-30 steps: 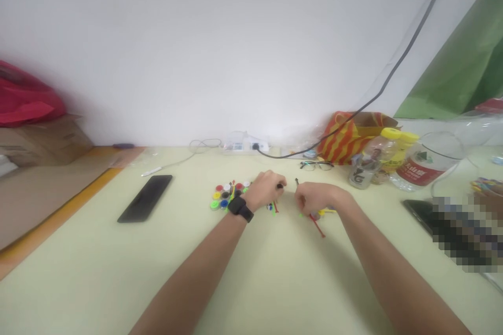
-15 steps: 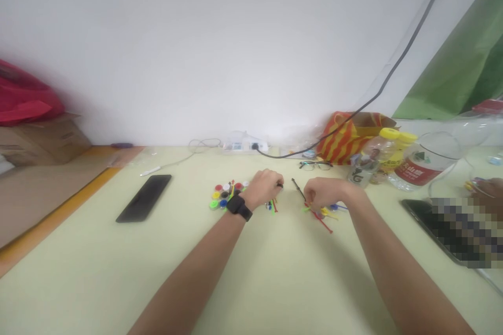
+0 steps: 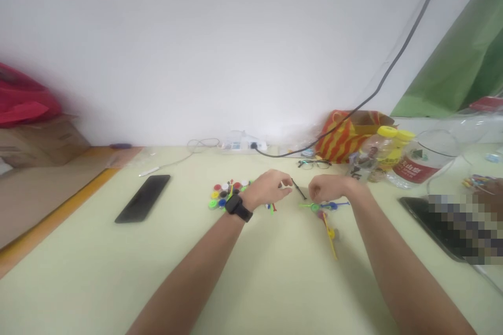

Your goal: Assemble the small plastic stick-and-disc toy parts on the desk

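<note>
My left hand (image 3: pixel 269 188), wearing a black watch (image 3: pixel 238 208), has a small black round cap (image 3: pixel 281 185) between its thumb and fingers. Under and beside its wrist lie several round caps in mixed colours, a green one (image 3: pixel 213 203) among them. A thin black stick (image 3: pixel 299 189) lies on the table between my two hands. My right hand (image 3: pixel 329 188) is closed with its fingers curled down; what they hold, if anything, is hidden. Just below it are a green cap (image 3: pixel 315 208), a blue cap on a blue stick (image 3: pixel 333 205), and a yellow stick (image 3: pixel 334 248) with a yellow cap.
A black phone (image 3: pixel 143 199) lies on the left of the table. Glasses (image 3: pixel 314 164), a striped bag (image 3: pixel 340 138) and plastic bottles (image 3: pixel 416 165) stand toward the wall. At the right are a dark tablet-like device (image 3: pixel 424 220) and another person's hand (image 3: pixel 489 191).
The fingers of my left hand have spread slightly around the black cap. My right hand has lifted a little to the right, and the coloured sticks below it have shifted, the yellow one toward me.
</note>
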The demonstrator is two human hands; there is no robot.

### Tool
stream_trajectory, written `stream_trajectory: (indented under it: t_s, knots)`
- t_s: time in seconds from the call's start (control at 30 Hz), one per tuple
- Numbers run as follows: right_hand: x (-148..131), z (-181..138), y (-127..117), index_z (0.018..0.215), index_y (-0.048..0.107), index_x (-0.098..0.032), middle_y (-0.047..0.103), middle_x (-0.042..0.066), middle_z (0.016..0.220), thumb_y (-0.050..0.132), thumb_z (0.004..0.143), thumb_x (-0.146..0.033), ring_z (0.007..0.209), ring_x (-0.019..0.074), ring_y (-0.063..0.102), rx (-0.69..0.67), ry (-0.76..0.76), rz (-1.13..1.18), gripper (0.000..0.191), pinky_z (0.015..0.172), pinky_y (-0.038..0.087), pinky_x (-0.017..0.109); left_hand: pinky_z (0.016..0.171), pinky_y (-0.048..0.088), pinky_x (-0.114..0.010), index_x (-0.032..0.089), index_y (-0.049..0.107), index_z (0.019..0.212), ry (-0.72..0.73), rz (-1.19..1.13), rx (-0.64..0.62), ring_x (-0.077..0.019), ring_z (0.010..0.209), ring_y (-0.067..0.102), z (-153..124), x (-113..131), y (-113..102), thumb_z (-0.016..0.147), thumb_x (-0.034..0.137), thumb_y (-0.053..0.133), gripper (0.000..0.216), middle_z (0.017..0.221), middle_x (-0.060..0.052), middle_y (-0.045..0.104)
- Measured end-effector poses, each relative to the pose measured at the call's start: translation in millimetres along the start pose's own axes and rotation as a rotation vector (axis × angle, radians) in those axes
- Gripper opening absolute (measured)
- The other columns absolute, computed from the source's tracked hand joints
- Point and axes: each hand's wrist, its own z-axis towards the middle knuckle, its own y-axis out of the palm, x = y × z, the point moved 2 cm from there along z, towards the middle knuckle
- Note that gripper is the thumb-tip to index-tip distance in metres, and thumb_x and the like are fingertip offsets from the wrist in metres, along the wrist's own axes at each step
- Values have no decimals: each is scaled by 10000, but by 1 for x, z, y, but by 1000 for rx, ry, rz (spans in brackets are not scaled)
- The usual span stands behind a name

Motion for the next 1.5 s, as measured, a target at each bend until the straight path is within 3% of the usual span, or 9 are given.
stream_trajectory:
  t_s: [0.2,0.37,0.47,0.6,0.7,0.8,0.9,1.07,1.5]
  knots:
    - [-8,-2,1,820,754,-202,744,34,877,681,725,-320,800,205,660,-1,-60,9,168,626,415,267,715,529,-284,204,768,957,0,-30,-18,-222,881,710,-1,0,-3,908,359,644,204,1013,-77,780]
    - [-12,-4,4,666,703,-181,681,36,707,774,623,-293,674,195,610,-73,-13,-43,139,568,368,288,687,527,-278,199,775,941,10,-81,-7,-212,827,713,1,-2,-4,893,349,662,194,969,-76,782]
    - [-13,-8,-3,723,693,-192,715,46,818,736,675,-273,744,204,633,82,-62,9,104,599,402,284,693,535,-286,191,773,941,28,-112,37,-206,802,710,1,-1,-8,893,331,669,181,930,-74,776]
    - [-15,-14,-16,740,628,-196,711,57,808,758,746,-342,773,215,659,370,-217,294,196,644,456,289,747,555,-289,214,742,1090,130,-201,86,-197,879,714,1,9,-16,875,335,729,247,1035,-58,771]
    - [-20,-12,-18,738,592,-197,685,38,739,813,735,-378,728,202,657,407,-343,614,286,681,490,307,796,571,-303,233,689,1197,201,-243,118,-193,900,706,2,18,-18,807,336,820,424,1103,-49,758]
    - [-26,-5,-16,706,533,-200,667,25,730,892,673,-400,723,190,649,448,-407,860,411,686,491,311,849,578,-319,208,687,1137,225,-266,209,-189,906,705,3,23,-18,862,294,770,300,1048,-50,759]
    - [-28,0,-12,806,560,-205,670,13,775,919,675,-402,724,167,627,431,-420,1013,430,660,465,291,882,590,-319,179,681,1062,250,-347,271,-182,920,724,5,22,-15,948,235,650,131,1007,-61,765]
    - [-23,7,-9,1038,688,-202,666,25,868,809,832,-453,738,133,580,300,-510,1181,347,728,483,302,895,623,-328,181,683,1121,270,-412,336,-184,956,738,9,12,-11,919,149,635,209,1111,-89,718]
    - [-25,28,1,973,611,-221,666,0,799,720,754,-263,716,150,589,372,-561,1098,248,713,473,295,926,570,-351,211,724,1065,249,-176,336,-200,984,666,6,11,-15,915,149,621,192,1065,-70,691]
